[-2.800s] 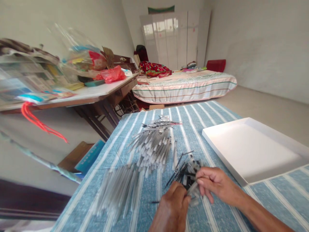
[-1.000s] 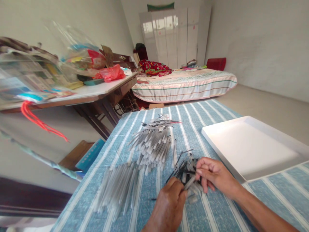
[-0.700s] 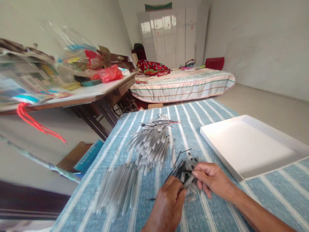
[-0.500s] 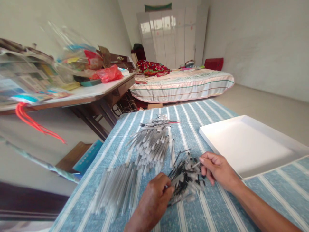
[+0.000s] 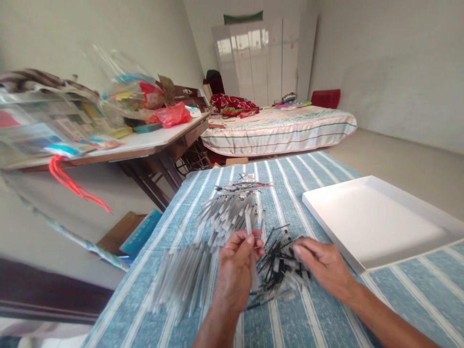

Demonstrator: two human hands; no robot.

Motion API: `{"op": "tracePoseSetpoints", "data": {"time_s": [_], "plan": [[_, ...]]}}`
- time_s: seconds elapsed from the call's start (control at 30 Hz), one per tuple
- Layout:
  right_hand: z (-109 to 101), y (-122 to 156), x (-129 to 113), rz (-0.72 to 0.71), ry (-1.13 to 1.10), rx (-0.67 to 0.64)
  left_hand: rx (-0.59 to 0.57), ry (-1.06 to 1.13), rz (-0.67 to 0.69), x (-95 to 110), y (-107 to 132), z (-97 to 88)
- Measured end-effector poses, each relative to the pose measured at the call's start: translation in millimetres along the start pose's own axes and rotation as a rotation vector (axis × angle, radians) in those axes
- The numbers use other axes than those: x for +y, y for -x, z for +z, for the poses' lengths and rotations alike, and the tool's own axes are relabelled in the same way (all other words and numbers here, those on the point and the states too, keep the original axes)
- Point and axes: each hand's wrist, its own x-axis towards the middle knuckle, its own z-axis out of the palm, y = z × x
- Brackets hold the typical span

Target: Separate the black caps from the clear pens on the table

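The table under a blue cloth with white stripes [image 5: 297, 333] is the largest thing before me. Over its right edge lies a shallow, white, rectangular tray [image 5: 384, 217]. Toward the left edge lies a flat bundle of pale grey, translucent tubes [image 5: 181, 275]; nearer the far edge is a heap of similar grey tubes [image 5: 226, 208]. Between the bundle and the tray is a loose pile of short black and clear pieces [image 5: 279, 266].

The left hand [image 5: 237, 256] is closed in a pinch, thumb against fingers, around one slender, translucent tube [image 5: 248, 224], which stands nearly upright beside the loose pile. The right hand [image 5: 322, 261] has bent fingers drawn together at this pile's right side; whether they hold a piece, I cannot tell.

The tube could slip into the loose pile, I think, if the thumb relaxes. A careless left wrist could also disturb the bundle's neat row.
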Motion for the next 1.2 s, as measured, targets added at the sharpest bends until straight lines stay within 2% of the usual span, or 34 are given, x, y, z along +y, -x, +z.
{"op": "tracePoseSetpoints", "data": {"time_s": [0.07,0.13,0.27,0.37,0.43,0.47,0.5,0.53,0.57,0.63,0.67,0.77,0.8,0.9,0.97,1.07,1.13,1.2], "plan": [[11.0,7.4,-11.3,0.002,-0.194,-0.205,-0.031,0.103,-0.031,-7.6,1.1,19.1],[21.4,12.7,-18.1,0.096,-0.380,-0.329,-0.054,0.172,-0.061,-15.2,3.8,34.2],[31.9,14.7,-24.9,0.275,-0.573,-0.377,-0.015,0.200,-0.038,-27.6,7.9,49.3],[37.2,18.0,-33.1,0.411,-0.666,-0.430,0.062,0.098,0.028,-22.9,2.2,47.1],[42.2,26.1,-38.4,0.463,-0.653,-0.506,0.197,-0.042,0.190,-5.2,-6.5,37.2],[44.4,31.5,-39.7,0.437,-0.600,-0.537,0.287,-0.119,0.295,8.0,-11.2,29.4],[45.9,36.7,-39.6,0.365,-0.514,-0.554,0.385,-0.222,0.461,23.0,-15.4,20.0],[46.3,40.9,-38.0,0.252,-0.407,-0.548,0.432,-0.256,0.531,38.3,-18.5,9.2],[45.3,43.3,-35.0,0.152,-0.301,-0.485,0.449,-0.286,0.560,52.3,-20.1,-2.5],[39.5,41.3,-25.7,0.043,-0.125,-0.381,0.421,-0.417,0.534,71.5,-18.5,-26.7],[35.4,37.2,-20.3,0.027,-0.043,-0.308,0.427,-0.587,0.495,75.3,-15.7,-38.7],[22.9,19.7,-5.7,-0.048,0.245,-0.166,0.529,-1.392,0.302,67.0,-4.7,-72.7],[19.9,14.4,-1.9,-0.074,0.341,-0.134,0.552,-1.599,0.208,60.8,-1.5,-82.6],[15.2,4.4,7.2,-0.108,0.566,-0.058,0.575,-1.924,0.031,44.1,4.9,-103.1],[14.5,1.8,12.4,-0.095,0.640,-0.026,0.580,-2.004,0.064,37.9,6.6,-105.2],[14.4,0.0,19.0,-0.074,0.649,0.000,0.527,-2.008,0.220,31.7,3.7,-88.1],[14.4,-1.1,22.1,-0.080,0.613,0.009,0.372,-1.983,0.296,24.7,-4.4,-66.3],[14.0,-2.0,24.2,-0.098,0.549,0.013,0.141,-1.982,0.306,13.6,-18.4,-41.5]]}}
